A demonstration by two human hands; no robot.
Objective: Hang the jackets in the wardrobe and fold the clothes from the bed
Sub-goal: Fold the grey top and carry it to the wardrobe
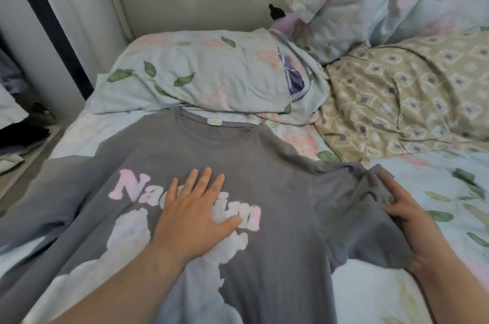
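Floral bed sheet (370, 297): a grey T-shirt (285, 191) lies flat on it, print up, collar toward 12 o'clock, close to the pillow (201, 72).

My left hand (195, 217) is wide and flat on the pink lettering. My right hand (412, 223), at 3 o'clock from it, pinches the bunched sleeve (352, 199). I think the fold goes best with the flat palm as anchor: first pull the sleeve smooth, then carry it toward 9 o'clock in one straight line.

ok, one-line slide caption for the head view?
Left hand presses flat on a grey T-shirt spread on the bed; right hand grips its sleeve.
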